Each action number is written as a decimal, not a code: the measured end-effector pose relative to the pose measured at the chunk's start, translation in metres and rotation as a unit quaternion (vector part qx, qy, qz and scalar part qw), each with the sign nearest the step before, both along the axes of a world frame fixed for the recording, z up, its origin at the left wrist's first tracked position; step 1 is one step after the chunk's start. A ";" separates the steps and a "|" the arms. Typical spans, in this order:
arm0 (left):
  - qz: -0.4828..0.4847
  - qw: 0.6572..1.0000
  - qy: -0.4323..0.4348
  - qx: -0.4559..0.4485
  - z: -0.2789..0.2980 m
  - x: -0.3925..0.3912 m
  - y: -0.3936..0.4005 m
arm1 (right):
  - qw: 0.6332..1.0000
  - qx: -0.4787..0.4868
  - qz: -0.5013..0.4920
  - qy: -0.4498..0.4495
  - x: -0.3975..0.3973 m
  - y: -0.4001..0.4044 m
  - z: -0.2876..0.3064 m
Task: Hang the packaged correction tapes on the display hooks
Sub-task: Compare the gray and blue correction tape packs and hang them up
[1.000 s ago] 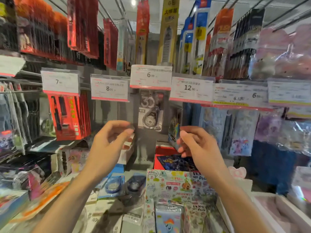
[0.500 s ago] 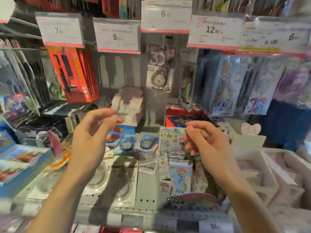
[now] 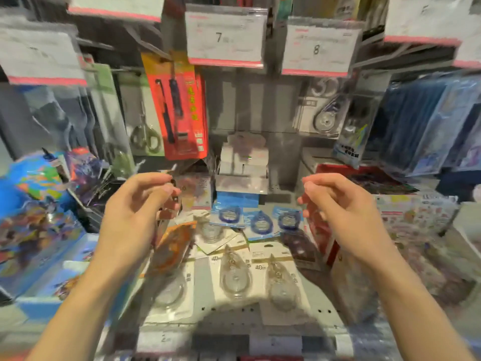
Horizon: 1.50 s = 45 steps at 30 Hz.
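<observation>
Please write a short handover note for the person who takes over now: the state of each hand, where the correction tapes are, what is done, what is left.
Left hand: raised over the shelf, fingers loosely curled, holding nothing.
Right hand: the same, holding nothing.
Hanging tape pack: already on a hook under the price tag 8.
Clear 40m tape packs: lying loose on the shelf.
Blue tape packs: lying behind them, also loose.
Done: at least one pack hangs.
Left: pick up the loose packs and hang them.
</observation>
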<state>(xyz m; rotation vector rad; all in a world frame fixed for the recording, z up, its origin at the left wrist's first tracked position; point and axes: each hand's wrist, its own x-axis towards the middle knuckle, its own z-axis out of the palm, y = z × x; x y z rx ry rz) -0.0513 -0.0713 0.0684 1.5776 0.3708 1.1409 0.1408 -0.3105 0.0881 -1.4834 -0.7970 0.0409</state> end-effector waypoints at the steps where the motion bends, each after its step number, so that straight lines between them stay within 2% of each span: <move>1: -0.002 1.000 0.015 0.002 -0.003 -0.004 0.010 | 1.000 -0.010 0.000 -0.002 -0.005 0.012 -0.003; 5: -0.012 0.996 0.087 0.031 -0.019 -0.009 0.040 | 0.997 -0.073 -0.001 -0.015 -0.019 0.050 -0.021; 8: -0.031 0.979 0.184 0.078 -0.038 -0.003 0.054 | 0.988 -0.148 -0.004 -0.034 -0.020 0.071 -0.035; 11: -0.027 0.923 0.336 0.187 -0.057 0.007 0.066 | 0.978 -0.205 0.004 -0.046 -0.016 0.090 -0.053; 13: -0.029 0.881 0.405 0.244 -0.064 0.012 0.070 | 0.961 -0.264 0.004 -0.082 -0.010 0.100 -0.067; 16: -0.030 0.825 0.479 0.299 -0.068 0.017 0.076 | 0.937 -0.321 -0.002 -0.141 0.001 0.117 -0.086; 19: -0.044 0.795 0.518 0.312 -0.069 0.020 0.081 | 0.899 -0.360 -0.016 -0.251 0.013 0.140 -0.098; 22: -0.045 0.792 0.527 0.305 -0.070 0.023 0.082 | 0.859 -0.410 0.034 -0.304 0.020 0.156 -0.106; 24: -0.043 0.797 0.525 0.295 -0.072 0.025 0.082 | 0.851 -0.424 0.053 -0.306 0.025 0.155 -0.109; 28: -0.034 0.810 0.516 0.278 -0.075 0.028 0.081 | 0.857 -0.415 0.028 -0.303 0.037 0.134 -0.108; 33: -0.037 0.818 0.497 0.285 -0.077 0.030 0.079 | 0.885 -0.370 0.018 -0.282 0.038 0.121 -0.110; 39: -0.043 0.855 0.448 0.256 -0.075 0.035 0.075 | 0.907 -0.339 0.009 -0.251 0.038 0.118 -0.108; 41: -0.043 0.854 0.448 0.262 -0.074 0.039 0.072 | 0.901 -0.360 -0.023 -0.242 0.039 0.124 -0.106; 45: -0.033 0.841 0.461 0.282 -0.074 0.045 0.069 | 0.866 -0.437 -0.062 -0.235 0.037 0.135 -0.102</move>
